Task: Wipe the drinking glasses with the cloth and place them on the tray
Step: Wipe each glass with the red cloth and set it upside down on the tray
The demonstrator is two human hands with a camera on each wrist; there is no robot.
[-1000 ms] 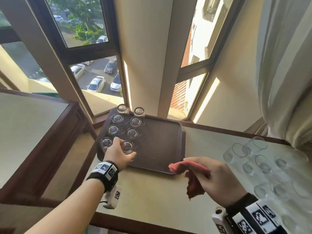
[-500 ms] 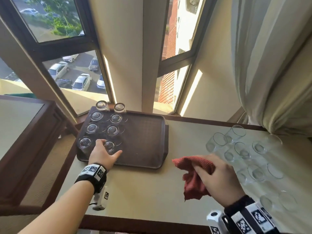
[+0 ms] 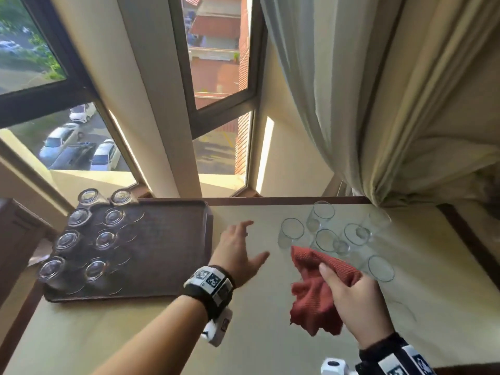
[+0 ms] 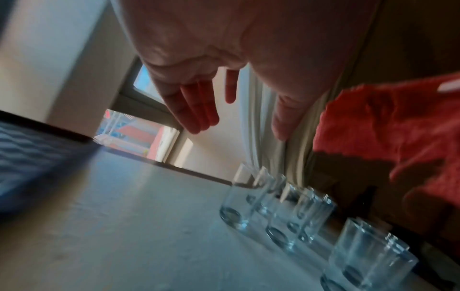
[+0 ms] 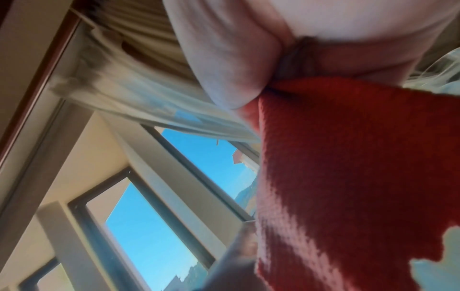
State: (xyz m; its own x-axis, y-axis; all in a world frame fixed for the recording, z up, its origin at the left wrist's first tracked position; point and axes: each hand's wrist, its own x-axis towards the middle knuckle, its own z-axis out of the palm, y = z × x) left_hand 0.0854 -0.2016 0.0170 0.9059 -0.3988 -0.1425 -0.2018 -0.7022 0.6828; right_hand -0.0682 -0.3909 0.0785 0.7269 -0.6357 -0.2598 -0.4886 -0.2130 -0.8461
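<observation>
Reaching across the table (image 3: 162, 334) with the left hand (image 3: 238, 250), fingers straight and spread, holding nothing, palm low above the bare surface between the tray (image 3: 162, 239) and the cluster of upright glasses (image 3: 327, 239); judged to be heading for the nearest glass (image 3: 290, 234), which stands just beyond the fingertips, apart from them. Gripping the red cloth (image 3: 316, 293) in the right hand (image 3: 357, 301), thumb and fingers curled round a bunched fold, loose end hanging down, kept close beside the glasses, probably so wiping can start as soon as one is lifted. Sitting on the left half of the tray, eight glasses (image 3: 105, 239) turned mouth-down in two rows, likely the finished ones, packed to one side and leaving the right half free for more. Standing mouth-up on the table to the right, seven or so glasses, not yet wiped by the look of it; exact count hard to tell through the clear glass. Seen from the left wrist, same row of glasses (image 4: 248, 204) ahead of open fingers (image 4: 194, 110).
</observation>
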